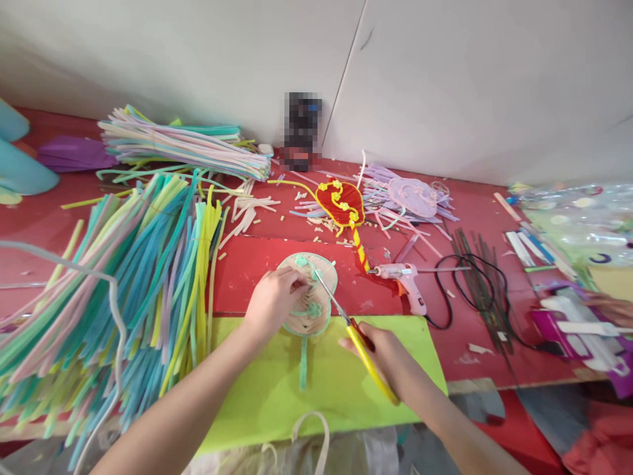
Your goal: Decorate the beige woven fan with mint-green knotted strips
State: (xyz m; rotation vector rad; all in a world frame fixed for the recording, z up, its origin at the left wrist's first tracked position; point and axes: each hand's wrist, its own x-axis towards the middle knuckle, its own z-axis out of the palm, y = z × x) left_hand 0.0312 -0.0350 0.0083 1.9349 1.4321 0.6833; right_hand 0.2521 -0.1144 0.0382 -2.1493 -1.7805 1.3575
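A cream fan point(325, 307) made of pipe cleaners, with mint-green flowers point(311, 309) and a green handle point(303, 366), lies over the edge between the red tabletop and a lime-green sheet. My left hand point(277, 293) is at the fan's upper left, its fingers pinched together against the face; what is between them is hidden. My right hand point(388, 353) grips scissors point(363, 353) with yellow handles. Their blades point up and left, and the tip reaches the flowers near the fan's upper middle. A red fan point(339, 203) with yellow flowers and a twisted yellow handle lies behind.
A pink glue gun point(408, 280) with a black cord lies to the right. Bundles of coloured pipe cleaners point(148, 264) fill the left side. A lilac fan point(413, 196) rests on purple stems at the back. Another person's hand point(610, 309) shows at far right, near purple-and-white packaging point(558, 333).
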